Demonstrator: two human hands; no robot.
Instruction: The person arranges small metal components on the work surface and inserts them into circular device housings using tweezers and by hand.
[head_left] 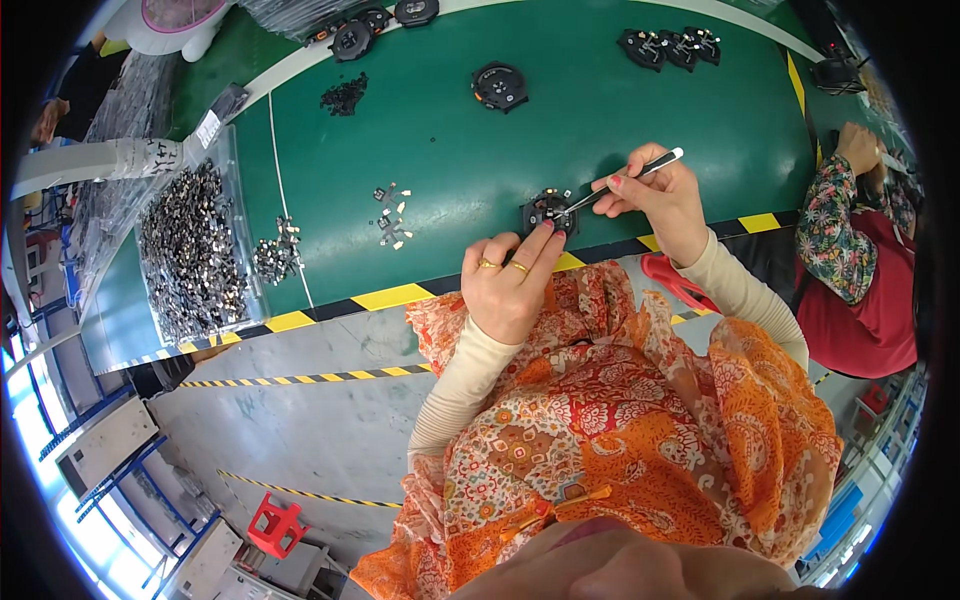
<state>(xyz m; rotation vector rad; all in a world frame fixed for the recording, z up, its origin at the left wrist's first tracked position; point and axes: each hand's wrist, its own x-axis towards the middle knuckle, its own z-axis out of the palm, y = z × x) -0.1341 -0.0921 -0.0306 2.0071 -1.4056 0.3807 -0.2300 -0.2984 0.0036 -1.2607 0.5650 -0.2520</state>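
Note:
At the near edge of the green table lies a small round black housing [541,204] with light-coloured bits inside. My left hand [508,283] holds it down, its fingertips pressing on the near side. My right hand [655,196] pinches slim dark tweezers [657,163] with a white end; their tip reaches into the housing beside my left fingertips. Left of my hands lie several loose small flex-cable parts [392,215]. A denser heap of similar parts [279,252] sits farther left. What the tweezer tip touches is too small to tell.
A clear tray [250,250] full of small parts stands at the left. Farther back are a heap of black bits [344,95], a round black housing [499,87] and a row of assembled parts [668,48]. Another person [858,250] sits at the right.

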